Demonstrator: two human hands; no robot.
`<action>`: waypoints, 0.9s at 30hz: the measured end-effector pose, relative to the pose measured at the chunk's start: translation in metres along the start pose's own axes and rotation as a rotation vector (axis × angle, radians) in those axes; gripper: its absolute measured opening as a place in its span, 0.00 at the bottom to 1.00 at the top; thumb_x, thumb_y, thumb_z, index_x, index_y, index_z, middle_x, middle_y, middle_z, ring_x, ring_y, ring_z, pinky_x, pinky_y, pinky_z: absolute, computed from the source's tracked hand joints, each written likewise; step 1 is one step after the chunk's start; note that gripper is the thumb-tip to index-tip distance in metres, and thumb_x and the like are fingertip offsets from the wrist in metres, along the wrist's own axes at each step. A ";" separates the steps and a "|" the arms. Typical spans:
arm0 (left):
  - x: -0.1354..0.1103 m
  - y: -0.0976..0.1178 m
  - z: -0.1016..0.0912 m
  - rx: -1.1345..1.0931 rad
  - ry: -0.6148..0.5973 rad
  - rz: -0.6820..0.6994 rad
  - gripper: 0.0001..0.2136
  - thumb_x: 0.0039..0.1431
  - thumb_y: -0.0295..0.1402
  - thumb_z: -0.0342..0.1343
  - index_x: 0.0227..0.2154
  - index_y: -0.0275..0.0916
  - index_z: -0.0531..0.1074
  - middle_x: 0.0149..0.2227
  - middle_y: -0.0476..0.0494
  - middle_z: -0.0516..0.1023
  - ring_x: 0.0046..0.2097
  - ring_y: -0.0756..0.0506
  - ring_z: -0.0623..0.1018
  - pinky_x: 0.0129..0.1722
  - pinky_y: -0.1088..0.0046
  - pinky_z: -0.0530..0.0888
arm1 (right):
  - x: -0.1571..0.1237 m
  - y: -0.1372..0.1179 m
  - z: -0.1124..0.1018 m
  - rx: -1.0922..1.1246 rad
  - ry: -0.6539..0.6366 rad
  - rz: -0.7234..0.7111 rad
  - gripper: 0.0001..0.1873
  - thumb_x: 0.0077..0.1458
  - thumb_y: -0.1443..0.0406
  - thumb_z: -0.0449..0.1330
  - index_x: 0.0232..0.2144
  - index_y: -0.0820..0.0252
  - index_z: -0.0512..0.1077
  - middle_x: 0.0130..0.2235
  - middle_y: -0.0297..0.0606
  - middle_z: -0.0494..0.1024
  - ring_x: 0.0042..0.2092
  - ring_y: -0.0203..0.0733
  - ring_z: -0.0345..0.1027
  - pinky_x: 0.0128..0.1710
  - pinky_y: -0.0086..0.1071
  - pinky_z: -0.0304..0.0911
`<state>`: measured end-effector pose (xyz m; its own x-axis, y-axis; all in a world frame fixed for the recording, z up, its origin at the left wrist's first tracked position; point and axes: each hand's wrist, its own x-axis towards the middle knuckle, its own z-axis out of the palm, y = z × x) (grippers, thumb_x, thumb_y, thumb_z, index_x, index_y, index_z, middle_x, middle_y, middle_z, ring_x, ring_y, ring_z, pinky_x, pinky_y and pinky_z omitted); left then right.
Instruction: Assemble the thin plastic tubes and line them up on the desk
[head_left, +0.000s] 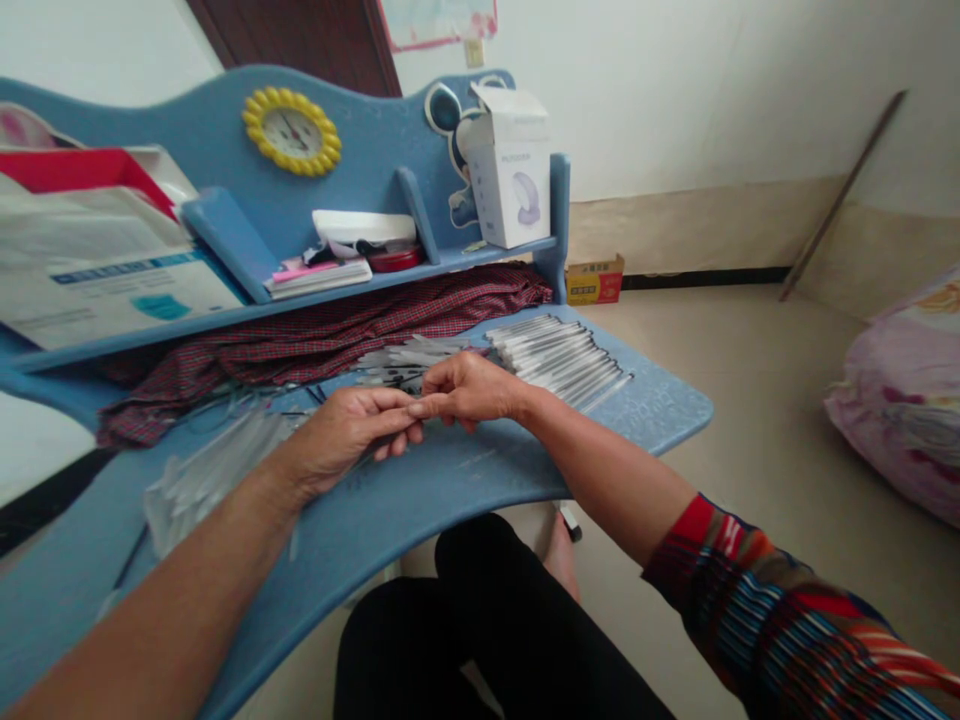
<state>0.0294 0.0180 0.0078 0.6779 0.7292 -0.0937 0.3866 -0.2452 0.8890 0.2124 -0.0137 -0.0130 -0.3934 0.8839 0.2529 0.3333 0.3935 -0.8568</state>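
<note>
Both my hands meet over the middle of the blue desk [420, 500]. My left hand [352, 430] is closed, its fingers curled round something thin that I cannot make out. My right hand [469, 388] is also closed, pinching at the left hand's fingertips. Just beyond the right hand lies a neat row of several grey pen-like sticks [559, 355]. A loose heap of similar grey pieces [397, 365] lies behind the hands. A pile of clear plastic sleeves [214, 470] lies to the left of my left forearm.
A red checked cloth [315, 340] lies along the back of the desk under a blue shelf [480, 258] with a white box [510, 165], books and a yellow clock [292, 130]. Papers [97, 270] stand at the left. A small cardboard box [594, 280] and a pink bundle [911, 400] are on the floor.
</note>
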 end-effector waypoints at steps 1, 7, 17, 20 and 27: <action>0.000 0.000 0.000 0.005 -0.006 0.003 0.07 0.49 0.34 0.58 0.26 0.35 0.74 0.24 0.46 0.75 0.21 0.54 0.69 0.16 0.83 0.63 | 0.000 -0.001 0.000 -0.013 -0.011 0.009 0.23 0.49 0.48 0.58 0.20 0.62 0.64 0.17 0.27 0.66 0.16 0.27 0.58 0.13 0.20 0.52; 0.000 -0.001 -0.002 0.005 -0.006 0.020 0.07 0.50 0.34 0.57 0.25 0.34 0.73 0.24 0.46 0.75 0.21 0.55 0.69 0.16 0.83 0.63 | -0.001 -0.001 -0.002 -0.039 -0.005 0.024 0.25 0.51 0.47 0.55 0.21 0.63 0.65 0.16 0.28 0.66 0.15 0.27 0.59 0.12 0.19 0.53; -0.002 -0.003 -0.003 0.007 0.014 0.010 0.08 0.50 0.35 0.57 0.27 0.34 0.73 0.24 0.46 0.75 0.21 0.54 0.69 0.17 0.82 0.63 | 0.001 0.001 0.001 0.004 0.008 0.012 0.23 0.51 0.49 0.56 0.20 0.63 0.64 0.16 0.28 0.66 0.14 0.27 0.59 0.11 0.20 0.52; -0.004 -0.003 -0.004 -0.021 0.008 0.019 0.08 0.51 0.35 0.56 0.29 0.34 0.73 0.24 0.46 0.75 0.21 0.54 0.69 0.17 0.82 0.63 | 0.000 -0.001 0.004 0.059 0.025 -0.001 0.21 0.49 0.50 0.59 0.22 0.62 0.65 0.18 0.27 0.67 0.15 0.28 0.60 0.12 0.20 0.52; -0.012 -0.002 -0.006 -0.037 -0.016 0.023 0.09 0.50 0.33 0.56 0.30 0.32 0.73 0.25 0.46 0.74 0.23 0.54 0.70 0.18 0.82 0.63 | 0.000 -0.004 0.011 0.013 0.022 0.056 0.26 0.54 0.47 0.51 0.18 0.61 0.63 0.16 0.31 0.67 0.14 0.29 0.60 0.12 0.22 0.51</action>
<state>0.0170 0.0141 0.0099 0.6964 0.7132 -0.0798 0.3477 -0.2380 0.9069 0.2017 -0.0184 -0.0151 -0.3550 0.9099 0.2144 0.3428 0.3401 -0.8757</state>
